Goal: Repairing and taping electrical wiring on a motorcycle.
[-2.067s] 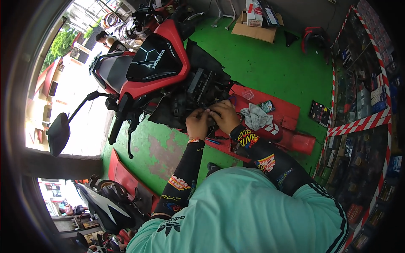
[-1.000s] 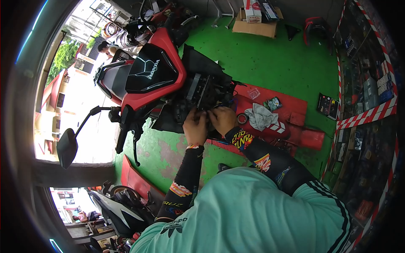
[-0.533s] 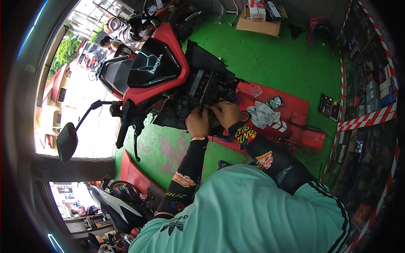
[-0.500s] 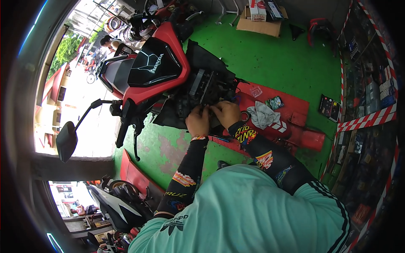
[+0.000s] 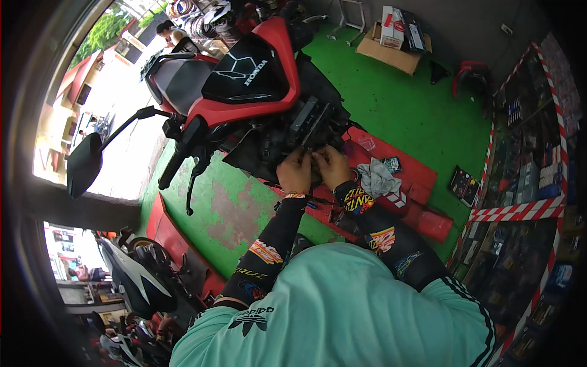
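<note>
My left hand and my right hand are side by side, fingertips pinched together in the dark exposed innards of a red and black motorcycle; what they grip is hidden or too small to name. Above them are a grey-black oblong module and dark panels. Beside my right hand, a grey rag lies on the red lift platform with a small packet and bits of plastic. A mirror and handlebar lever project to the left.
Green floor surrounds the lift. A cardboard box stands at the back, a flat black case at right beside glass display cases edged in striped tape. Another motorcycle is lower left. A person is outside the opening.
The view has shifted, with the motorcycle's top now higher in the picture. My hands stay on the same spot in the innards, their fingers slightly repositioned and closer together.
</note>
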The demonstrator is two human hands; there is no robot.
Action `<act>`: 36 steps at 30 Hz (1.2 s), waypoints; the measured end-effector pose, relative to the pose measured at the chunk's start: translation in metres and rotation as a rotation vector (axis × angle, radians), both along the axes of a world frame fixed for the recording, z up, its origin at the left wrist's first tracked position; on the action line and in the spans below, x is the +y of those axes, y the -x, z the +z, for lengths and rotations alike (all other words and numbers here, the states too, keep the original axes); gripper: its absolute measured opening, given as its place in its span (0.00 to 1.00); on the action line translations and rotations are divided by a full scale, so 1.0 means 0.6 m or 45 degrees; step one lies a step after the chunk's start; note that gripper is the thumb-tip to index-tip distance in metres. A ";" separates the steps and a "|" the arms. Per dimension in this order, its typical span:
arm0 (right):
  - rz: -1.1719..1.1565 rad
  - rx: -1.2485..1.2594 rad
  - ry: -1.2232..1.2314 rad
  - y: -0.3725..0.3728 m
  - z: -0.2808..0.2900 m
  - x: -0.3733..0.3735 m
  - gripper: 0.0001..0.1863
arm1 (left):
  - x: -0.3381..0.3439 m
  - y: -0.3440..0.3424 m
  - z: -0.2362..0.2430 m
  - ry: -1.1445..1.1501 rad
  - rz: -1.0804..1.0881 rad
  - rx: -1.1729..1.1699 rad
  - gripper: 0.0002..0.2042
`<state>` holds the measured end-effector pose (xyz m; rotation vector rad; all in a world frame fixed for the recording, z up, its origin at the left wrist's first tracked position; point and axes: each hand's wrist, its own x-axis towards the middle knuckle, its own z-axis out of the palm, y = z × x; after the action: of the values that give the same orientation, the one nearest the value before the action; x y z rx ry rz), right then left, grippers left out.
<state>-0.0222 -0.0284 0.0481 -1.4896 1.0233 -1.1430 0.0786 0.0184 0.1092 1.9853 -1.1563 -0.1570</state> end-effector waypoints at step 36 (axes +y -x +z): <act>-0.730 0.331 0.284 -0.094 0.013 0.050 0.10 | 0.119 -0.645 0.183 -0.168 -0.467 -0.649 0.21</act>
<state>0.0344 0.0014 0.0558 -1.5958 1.6151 -1.5249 0.4656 0.0896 0.2192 1.9656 -1.8781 0.0972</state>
